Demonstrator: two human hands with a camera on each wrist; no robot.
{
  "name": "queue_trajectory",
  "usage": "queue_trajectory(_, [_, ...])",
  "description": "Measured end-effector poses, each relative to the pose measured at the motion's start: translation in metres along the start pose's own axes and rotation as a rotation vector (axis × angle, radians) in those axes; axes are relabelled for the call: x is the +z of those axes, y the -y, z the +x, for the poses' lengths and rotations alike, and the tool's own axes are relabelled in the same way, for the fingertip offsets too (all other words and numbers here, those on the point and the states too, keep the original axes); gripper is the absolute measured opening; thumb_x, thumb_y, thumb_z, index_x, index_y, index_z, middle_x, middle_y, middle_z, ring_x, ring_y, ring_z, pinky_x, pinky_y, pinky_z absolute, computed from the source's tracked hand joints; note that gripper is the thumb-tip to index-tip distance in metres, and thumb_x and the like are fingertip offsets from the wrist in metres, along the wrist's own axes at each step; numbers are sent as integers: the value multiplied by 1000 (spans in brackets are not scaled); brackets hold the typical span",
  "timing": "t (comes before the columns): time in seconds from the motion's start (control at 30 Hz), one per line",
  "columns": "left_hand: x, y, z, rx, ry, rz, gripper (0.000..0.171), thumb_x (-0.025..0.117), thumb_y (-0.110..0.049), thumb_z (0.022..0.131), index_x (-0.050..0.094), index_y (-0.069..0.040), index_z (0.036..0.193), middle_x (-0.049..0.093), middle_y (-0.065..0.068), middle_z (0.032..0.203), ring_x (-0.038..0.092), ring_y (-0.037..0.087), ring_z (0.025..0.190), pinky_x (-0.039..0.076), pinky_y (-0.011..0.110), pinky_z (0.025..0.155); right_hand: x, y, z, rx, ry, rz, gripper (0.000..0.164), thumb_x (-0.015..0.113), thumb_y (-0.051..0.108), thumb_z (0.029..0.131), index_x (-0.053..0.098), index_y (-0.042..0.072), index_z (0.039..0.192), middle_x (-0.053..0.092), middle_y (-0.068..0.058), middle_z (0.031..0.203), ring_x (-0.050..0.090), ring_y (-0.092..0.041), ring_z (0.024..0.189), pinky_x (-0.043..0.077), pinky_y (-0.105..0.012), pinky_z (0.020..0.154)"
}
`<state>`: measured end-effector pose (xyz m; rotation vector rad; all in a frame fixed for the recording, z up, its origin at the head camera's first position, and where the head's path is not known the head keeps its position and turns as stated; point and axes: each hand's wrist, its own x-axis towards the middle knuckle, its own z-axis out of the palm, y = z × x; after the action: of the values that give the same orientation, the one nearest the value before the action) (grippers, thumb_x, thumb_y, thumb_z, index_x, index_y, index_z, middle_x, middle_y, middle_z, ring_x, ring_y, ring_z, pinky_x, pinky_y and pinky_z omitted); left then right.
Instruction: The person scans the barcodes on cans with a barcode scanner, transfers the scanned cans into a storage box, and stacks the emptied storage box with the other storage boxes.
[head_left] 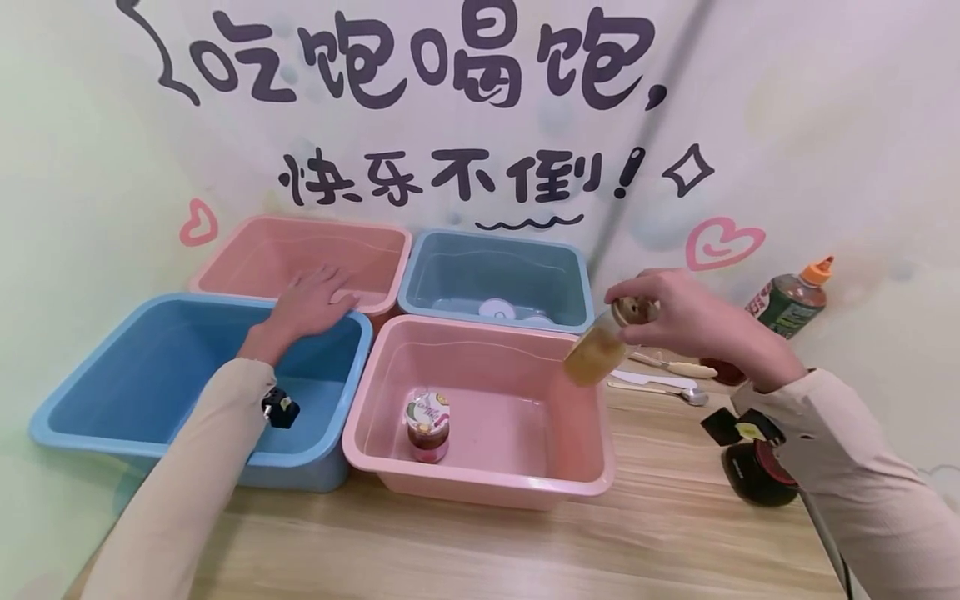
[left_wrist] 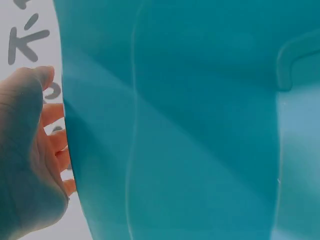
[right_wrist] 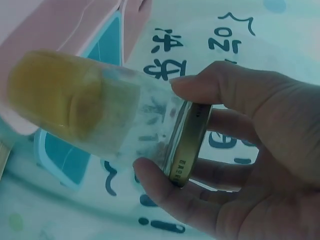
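My right hand grips a glass jar by its lid, tilted above the right wall of the front pink bin. In the right wrist view the thumb and fingers hold its gold lid, and yellowish contents fill the far end. A small jar with a patterned lid stands in the front pink bin. My left hand is empty, fingers extended, over the edge between the back pink bin and front blue bin. In the left wrist view it shows beside a blue bin wall.
The back blue bin holds round white-topped items. To the right lie a white knife, a spoon and other utensils. A sauce bottle with an orange cap and a black round object stand near the right arm.
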<state>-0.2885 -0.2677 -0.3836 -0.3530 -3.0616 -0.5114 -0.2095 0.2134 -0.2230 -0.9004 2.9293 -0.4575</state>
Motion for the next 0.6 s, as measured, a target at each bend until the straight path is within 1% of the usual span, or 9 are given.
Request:
queue_trajectory(0.13, [-3, 13, -6, -22, 0, 3, 66, 36, -44, 105, 26, -5, 157, 20, 24, 164, 11, 47, 152, 7, 69, 121, -5, -11, -9, 39, 11, -10, 34, 77, 7, 82, 71, 4, 115, 62, -4, 81, 53, -16, 70, 45, -25, 56])
queue_trajectory(0.23, [-4, 18, -11, -29, 6, 13, 66, 36, -43, 105, 25, -3, 157, 19, 26, 164, 9, 49, 152, 6, 70, 120, -8, -20, -15, 56, 0, -36, 34, 79, 8, 81, 71, 4, 113, 60, -1, 75, 54, -15, 68, 44, -26, 56])
queue_trajectory(0.33, [-3, 19, -16, -39, 23, 24, 67, 34, -43, 105, 23, -3, 157, 15, 27, 164, 7, 50, 152, 3, 72, 119, -10, -31, -23, 70, -38, -90, 33, 81, 11, 80, 72, 6, 111, 62, 3, 71, 59, -15, 69, 44, -27, 58])
queue_trajectory(0.43, [-1, 19, -17, -53, 41, 39, 68, 30, -46, 105, 22, -4, 158, 13, 26, 165, 5, 50, 152, 0, 71, 119, -10, -43, -31, 95, -63, -128, 32, 81, 13, 79, 73, 6, 109, 65, 4, 72, 66, -18, 73, 45, -29, 60])
queue_trajectory(0.5, [-1, 18, -17, -60, 43, 43, 68, 29, -47, 105, 23, -3, 157, 13, 27, 165, 5, 50, 152, -1, 71, 119, -9, -51, -37, 137, -62, -136, 33, 81, 15, 79, 73, 7, 110, 67, 2, 74, 68, -19, 75, 46, -30, 60])
queue_trajectory(0.6, [0, 17, -17, -67, 37, 46, 68, 30, -47, 105, 25, -2, 157, 15, 27, 164, 5, 49, 152, 0, 70, 119, -7, -63, -48, 207, -47, -107, 34, 80, 17, 80, 72, 5, 111, 70, -2, 78, 69, -20, 72, 48, -31, 61])
